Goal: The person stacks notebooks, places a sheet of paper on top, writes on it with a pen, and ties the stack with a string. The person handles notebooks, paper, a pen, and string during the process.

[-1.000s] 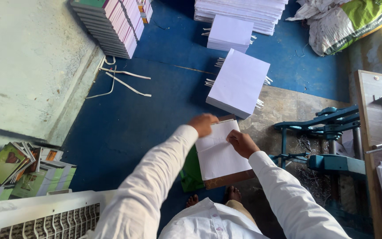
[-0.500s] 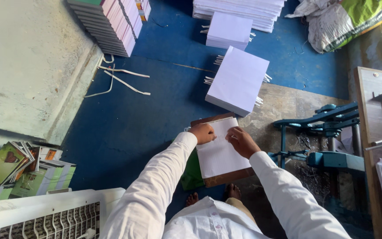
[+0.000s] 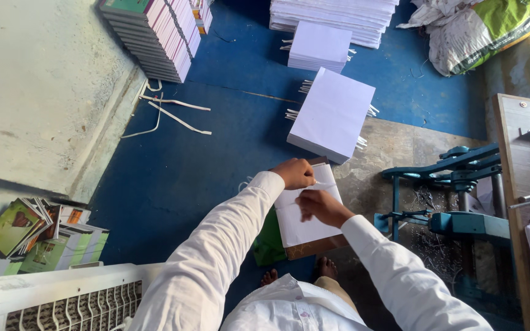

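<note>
White paper stack [image 3: 305, 220] on a brown board [image 3: 314, 246], low centre of the view, above bare feet [image 3: 295, 273] on the floor. Going left to right:

Far left: pale concrete wall [image 3: 38, 92]; loose green-covered booklets [image 3: 32, 236] piled below it; white grille-fronted unit [image 3: 50, 300] at bottom-left corner.

Upper left: tall stack of bound books [image 3: 151, 37] with pink and white edges, on blue floor [image 3: 185, 178]. White paper strips [image 3: 173, 113] scattered just below that stack.

Centre: left hand [image 3: 294, 173] at top-left edge of the paper stack, fingers curled, pinching what looks like a thin strip or sheet edge; exact item too small to tell. Right hand [image 3: 320, 206] just right of and below it, resting on the top sheet, fingers bent and pressed down on the paper. Both arms in white sleeves. Green item [image 3: 270, 242] touching the board's left side, partly hidden by the left arm.

Above centre: white block of sheets [image 3: 331, 115] with strips sticking out at the sides, near the stack being worked but apart from it. Smaller block [image 3: 319, 46] beyond, then a wide pile of white sheets [image 3: 338, 15] at the top edge.

Right: teal metal machine frame [image 3: 455, 196] on bare concrete, paper shavings under it. Sack bundle [image 3: 480, 30] top right. Wooden desk [image 3: 522, 159] at far right edge.
</note>
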